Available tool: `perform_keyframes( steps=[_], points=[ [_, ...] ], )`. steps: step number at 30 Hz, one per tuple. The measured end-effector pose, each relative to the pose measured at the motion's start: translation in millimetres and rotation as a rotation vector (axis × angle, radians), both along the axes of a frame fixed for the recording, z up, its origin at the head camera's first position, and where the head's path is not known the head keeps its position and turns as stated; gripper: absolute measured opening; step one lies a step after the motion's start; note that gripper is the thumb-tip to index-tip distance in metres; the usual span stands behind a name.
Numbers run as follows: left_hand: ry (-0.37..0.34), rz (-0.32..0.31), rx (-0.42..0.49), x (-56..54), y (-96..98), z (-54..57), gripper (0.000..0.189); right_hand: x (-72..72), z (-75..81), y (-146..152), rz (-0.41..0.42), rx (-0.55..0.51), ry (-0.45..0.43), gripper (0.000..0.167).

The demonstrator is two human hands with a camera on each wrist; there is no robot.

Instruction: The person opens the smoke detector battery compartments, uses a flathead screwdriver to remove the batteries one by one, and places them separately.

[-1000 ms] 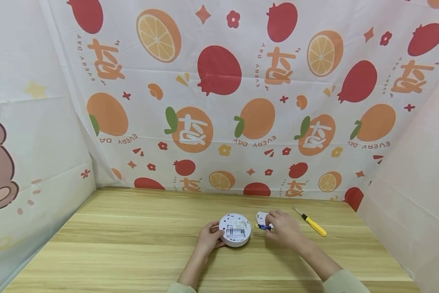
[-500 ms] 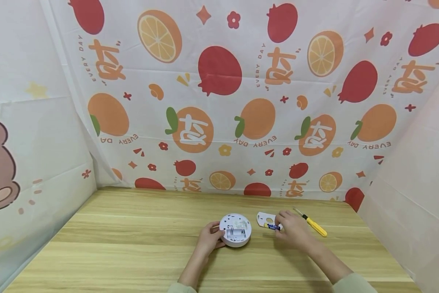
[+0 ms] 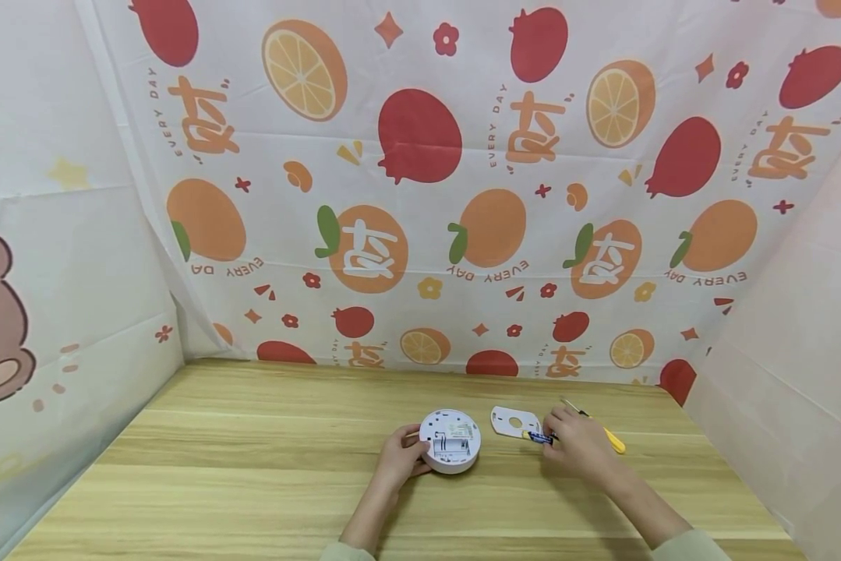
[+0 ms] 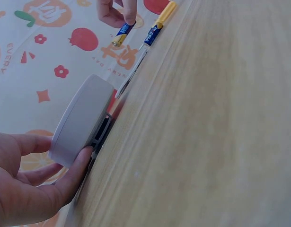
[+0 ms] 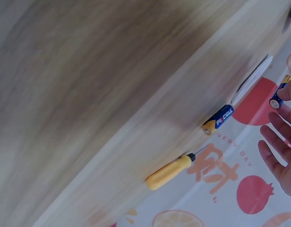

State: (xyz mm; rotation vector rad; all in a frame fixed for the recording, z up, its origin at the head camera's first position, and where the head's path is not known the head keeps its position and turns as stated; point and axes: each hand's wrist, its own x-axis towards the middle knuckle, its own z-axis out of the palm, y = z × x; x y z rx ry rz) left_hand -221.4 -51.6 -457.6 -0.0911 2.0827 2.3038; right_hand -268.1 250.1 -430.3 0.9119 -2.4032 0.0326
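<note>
My left hand [image 3: 397,460] grips the left rim of a round white smoke detector [image 3: 455,427], thumb on top and fingers at the side. Its back faces up, with an uncovered battery compartment. My right hand [image 3: 581,444] pinches a blue and yellow battery [image 4: 123,34] between thumb and fingers, right of the detector. Another battery [image 5: 218,120] lies on the table by that hand, plain in both wrist views. Just behind the held battery lies a flat white mounting plate [image 3: 504,421] with a round hole in its middle.
A screwdriver [image 3: 614,441] with a yellow handle lies to the right, partly behind the right hand. The wood-grain table [image 3: 252,460] ends at a fruit-print cloth [image 3: 420,234] at the back, with pale cloth on both sides.
My right hand has moved right with the battery, from beside the detector to the plate's right end, uncovering more of the plate and overlapping the screwdriver. The left hand keeps its hold.
</note>
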Motion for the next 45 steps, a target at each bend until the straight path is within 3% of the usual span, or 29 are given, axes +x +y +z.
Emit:
perform_keyframes(
  steps=[16, 26, 38, 45],
  points=[
    [0.001, 0.0, 0.001, 1.0, -0.6, -0.1, 0.043, 0.4, -8.7, 21.8, -0.091, 0.019, -0.077, 0.021],
    [0.0, -0.002, 0.005, 0.4, -1.3, 0.2, 0.044, -1.3, -10.6, 25.2, -0.176, 0.042, -0.182, 0.018],
    [0.002, -0.001, 0.004, 0.0, -0.2, 0.8, 0.043, -3.2, -16.9, 28.4, -0.193, 0.029, -0.19, 0.023],
    [-0.005, 0.002, -0.003, 0.2, -0.5, 1.6, 0.042, -3.9, -16.9, 28.7, -0.219, 0.035, -0.239, 0.021]
  ],
)
